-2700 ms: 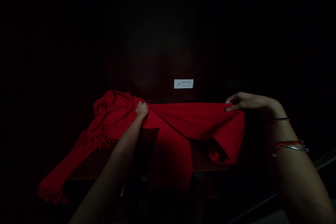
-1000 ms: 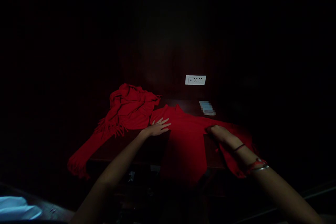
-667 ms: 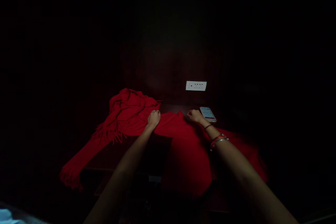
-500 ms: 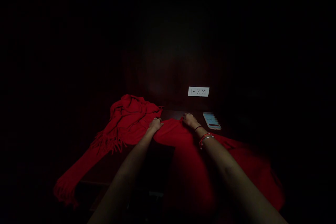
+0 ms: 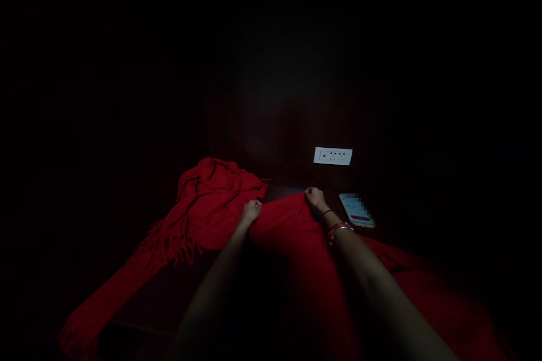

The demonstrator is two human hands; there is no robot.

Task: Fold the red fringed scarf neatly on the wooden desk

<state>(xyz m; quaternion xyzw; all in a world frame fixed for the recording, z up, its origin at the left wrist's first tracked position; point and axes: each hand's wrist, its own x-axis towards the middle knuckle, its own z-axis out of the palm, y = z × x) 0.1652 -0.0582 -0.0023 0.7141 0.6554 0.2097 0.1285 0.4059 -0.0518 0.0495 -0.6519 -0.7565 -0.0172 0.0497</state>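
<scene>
A red scarf (image 5: 292, 220) is stretched between my two hands, its far edge nearly straight. My left hand (image 5: 252, 211) is closed on one end of that edge. The other end is pinched in the fingers of my right hand (image 5: 315, 198), whose wrist wears a red cord and a silver-coloured bracelet. From the held edge the cloth hangs toward me and spreads to the right under my right forearm. Left of my left hand lies a heap of red fringed cloth (image 5: 215, 186), with tassels trailing at its front. Whether heap and held cloth are one piece, I cannot tell.
A phone (image 5: 356, 210) with a lit screen lies on the dark table (image 5: 285, 190), right of my right hand. On the wall behind is a white socket plate (image 5: 333, 156). Darkness hides most of the surroundings.
Both hands now pull the held edge taut and slightly lifted; my right hand has moved a little right. The phone and socket plate appear lower and farther right as the view shifted.
</scene>
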